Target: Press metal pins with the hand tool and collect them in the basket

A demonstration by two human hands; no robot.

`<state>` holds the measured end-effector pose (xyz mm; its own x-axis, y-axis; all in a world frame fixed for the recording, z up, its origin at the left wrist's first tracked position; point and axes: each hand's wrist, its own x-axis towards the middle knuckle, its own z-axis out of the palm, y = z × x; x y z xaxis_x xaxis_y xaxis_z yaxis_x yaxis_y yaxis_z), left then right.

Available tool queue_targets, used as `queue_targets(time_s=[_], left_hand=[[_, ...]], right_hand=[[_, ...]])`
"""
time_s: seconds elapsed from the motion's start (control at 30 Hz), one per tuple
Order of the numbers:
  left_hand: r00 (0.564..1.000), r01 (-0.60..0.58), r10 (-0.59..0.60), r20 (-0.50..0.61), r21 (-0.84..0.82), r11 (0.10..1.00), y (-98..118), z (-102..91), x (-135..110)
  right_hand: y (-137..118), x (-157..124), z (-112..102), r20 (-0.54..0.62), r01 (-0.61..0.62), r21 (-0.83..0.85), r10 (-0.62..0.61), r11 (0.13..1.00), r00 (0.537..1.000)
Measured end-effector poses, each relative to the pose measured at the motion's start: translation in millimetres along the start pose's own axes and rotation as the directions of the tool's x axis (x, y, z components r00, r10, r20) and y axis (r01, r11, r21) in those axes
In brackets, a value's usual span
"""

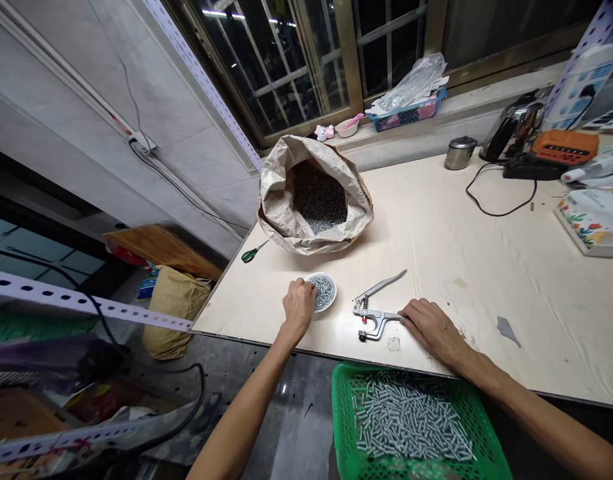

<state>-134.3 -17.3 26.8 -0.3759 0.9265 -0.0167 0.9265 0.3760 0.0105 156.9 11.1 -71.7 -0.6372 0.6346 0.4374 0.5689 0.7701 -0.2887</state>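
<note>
My left hand [299, 303] is at the left side of a small white bowl [335, 301] filled with small silvery metal parts [322, 291]. Its fingers are closed over the near edge; whatever they pinch is hidden. My right hand [429, 327] grips one handle end of hand-press pliers [381, 319], the snap-fastener kind, which lie on the table with their handles spread apart. Below the table edge, a green plastic basket [340, 420] holds many silvery screw-like pieces [411, 417]. Behind the bowl stands an open paper sack [281, 220] with dark and silvery small parts inside.
Green-handled scissors [250, 255] lie by the left edge of the pale table [426, 220]. At the back right are a lidded metal cup [460, 153], a kettle [516, 127], a black cord and a tissue pack [594, 220]. A blue basket [409, 115] sits on the windowsill.
</note>
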Motion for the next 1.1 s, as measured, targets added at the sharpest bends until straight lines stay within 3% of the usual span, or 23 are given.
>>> queue_targets(time_s=[0.23, 0.37, 0.57, 0.67, 0.77, 0.87, 1.0, 1.1], left_hand=[[0.999, -0.022, 0.021, 0.047, 0.013, 1.000, 2.4, 2.1, 3.6], [0.998, -0.067, 0.068, 0.010, -0.107, 0.992, -6.3, 4.0, 6.7], [0.998, -0.046, 0.029, -0.059, -0.302, 0.952, -20.0, 12.1, 13.7], [0.998, -0.014, -0.019, -0.058, -0.515, 0.857, -25.6, 12.6, 18.8], [0.995, 0.066, -0.104, -0.003, -0.753, 0.655, -30.3, 8.1, 23.2], [0.988, 0.115, -0.142, 0.055, -0.879, 0.462, -26.1, -2.5, 19.0], [0.987, 0.159, -0.022, 0.161, -0.925, 0.346, 1.4, -12.2, -6.8], [0.951, 0.250, 0.090, 0.294, -0.910, 0.330, 26.3, -1.8, -29.6]], right_hand=[[-1.4, 0.6, 1.1, -0.022, 0.006, -0.029, -0.006, 1.000, 1.000], [-2.3, 1.0, 1.5, -0.036, -0.002, -0.040, 0.001, 0.999, 0.999], [-3.8, 1.6, -0.6, -0.022, -0.010, -0.040, 0.009, 0.999, 1.000], [-4.1, 1.4, -0.9, -0.014, -0.016, -0.044, 0.015, 0.999, 1.000], [-4.6, 1.4, -1.0, -0.019, -0.014, -0.051, 0.014, 0.999, 1.000], [-5.1, 1.9, -1.0, -0.025, -0.015, -0.069, 0.014, 0.998, 1.000], [-5.9, 3.2, -1.3, -0.025, -0.026, -0.090, 0.024, 0.996, 0.999], [-6.5, 4.1, -2.1, -0.003, -0.001, -0.098, 0.001, 0.995, 1.000]])
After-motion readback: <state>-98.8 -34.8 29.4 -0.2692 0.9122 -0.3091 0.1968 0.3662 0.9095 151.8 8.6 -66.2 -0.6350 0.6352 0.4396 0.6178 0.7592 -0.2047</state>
